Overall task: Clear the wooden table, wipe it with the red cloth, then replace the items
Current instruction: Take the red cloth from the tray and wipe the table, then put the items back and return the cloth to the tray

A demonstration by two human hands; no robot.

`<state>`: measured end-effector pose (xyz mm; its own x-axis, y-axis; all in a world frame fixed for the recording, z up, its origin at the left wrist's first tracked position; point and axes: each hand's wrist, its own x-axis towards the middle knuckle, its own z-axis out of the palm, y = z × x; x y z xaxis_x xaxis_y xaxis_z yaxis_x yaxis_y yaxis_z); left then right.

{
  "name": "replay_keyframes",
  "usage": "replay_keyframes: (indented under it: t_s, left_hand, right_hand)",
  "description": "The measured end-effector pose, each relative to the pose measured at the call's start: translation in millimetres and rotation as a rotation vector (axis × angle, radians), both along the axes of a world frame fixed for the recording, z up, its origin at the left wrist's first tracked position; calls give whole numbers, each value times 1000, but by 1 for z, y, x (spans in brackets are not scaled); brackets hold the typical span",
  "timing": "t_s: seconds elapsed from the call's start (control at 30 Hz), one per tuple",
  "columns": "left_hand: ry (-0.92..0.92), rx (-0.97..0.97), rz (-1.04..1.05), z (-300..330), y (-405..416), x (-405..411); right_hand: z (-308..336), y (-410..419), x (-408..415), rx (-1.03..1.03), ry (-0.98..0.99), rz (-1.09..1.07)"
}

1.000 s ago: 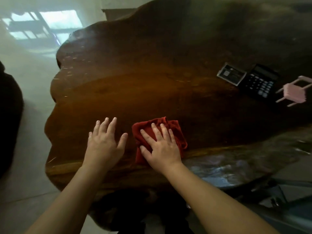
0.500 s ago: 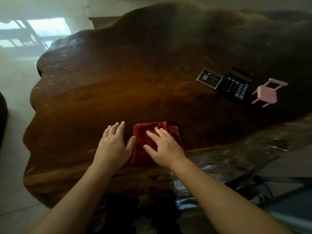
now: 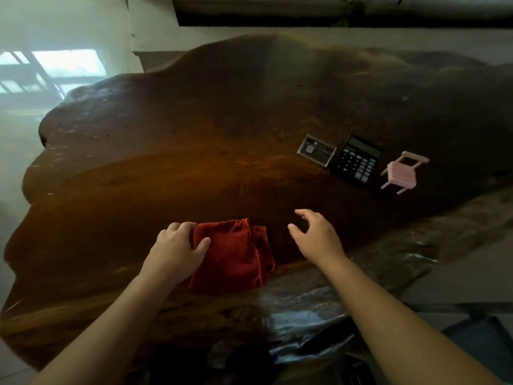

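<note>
A folded red cloth lies near the front edge of the dark, irregular wooden table. My left hand rests on the cloth's left edge, thumb lying on the fabric, fingers curled at its far left corner. My right hand hovers just right of the cloth, fingers apart, holding nothing. On the right side of the table sit a clear card holder, a black calculator and a small pink toy chair in a row.
The table's front edge is rough and glossy at the lower right. A pale floor lies to the left, with a bright window reflection. A wall and a dark ledge run behind the table.
My right hand has lifted off the red cloth and moved right, open. My left hand has shifted right from the bare wood onto the cloth's left edge.
</note>
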<state>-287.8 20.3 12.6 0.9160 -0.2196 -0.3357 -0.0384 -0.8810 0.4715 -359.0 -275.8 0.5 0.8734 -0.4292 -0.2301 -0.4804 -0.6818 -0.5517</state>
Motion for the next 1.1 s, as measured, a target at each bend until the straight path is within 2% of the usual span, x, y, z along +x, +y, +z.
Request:
replay_keyframes:
  t_s: [0.17,0.47,0.83,1.1]
  left_hand:
    - [-65,91,-79,1,-14,3]
    - [-196,169,-229,12,-93,42]
    - [-405,97,-534,69,-218,125]
    - [-417,167,-723,53,-285,160]
  right_hand:
    - [17,-69,4,-36,59,-74]
    - [53,-173,50,-191,121,-31]
    - [95,-205,53,-333,133,-18]
    - [79,-224,78,-422,244,72]
